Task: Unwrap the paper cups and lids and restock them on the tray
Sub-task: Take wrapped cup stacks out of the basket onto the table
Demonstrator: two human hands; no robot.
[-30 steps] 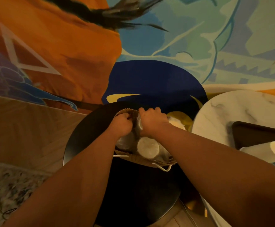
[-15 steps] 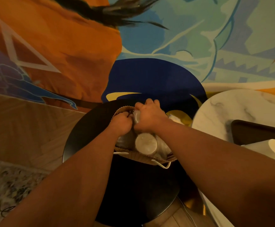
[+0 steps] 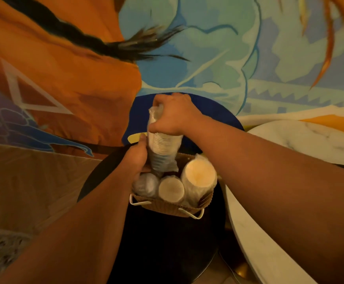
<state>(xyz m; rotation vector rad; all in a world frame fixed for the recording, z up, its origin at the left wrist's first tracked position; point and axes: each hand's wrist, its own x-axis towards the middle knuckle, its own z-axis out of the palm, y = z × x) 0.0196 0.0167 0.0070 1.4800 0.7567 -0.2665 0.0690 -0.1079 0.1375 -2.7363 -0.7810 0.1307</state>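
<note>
A brown paper bag [image 3: 167, 208] with white handles stands on a round black table [image 3: 167, 253]. My right hand [image 3: 175, 115] grips the top of a plastic-wrapped sleeve of lids or cups [image 3: 163, 148], which sticks up out of the bag. My left hand [image 3: 136, 156] holds the lower part of that sleeve at the bag's far left rim. Inside the bag stand a wide wrapped stack of white cups [image 3: 198, 175], a narrower wrapped cup stack [image 3: 171, 189] and a greyish wrapped stack [image 3: 145, 184]. The tray is out of view.
A white marble table [image 3: 302, 140] curves along the right side, close to the black table. A painted mural wall [image 3: 85, 68] rises behind. Wooden floor [image 3: 23, 181] and the edge of a rug [image 3: 1, 253] lie at the left.
My right hand has lifted the wrapped sleeve up out of the bag, while my left hand stays low on it. The view has tilted, and the tray on the marble table has dropped out of sight.
</note>
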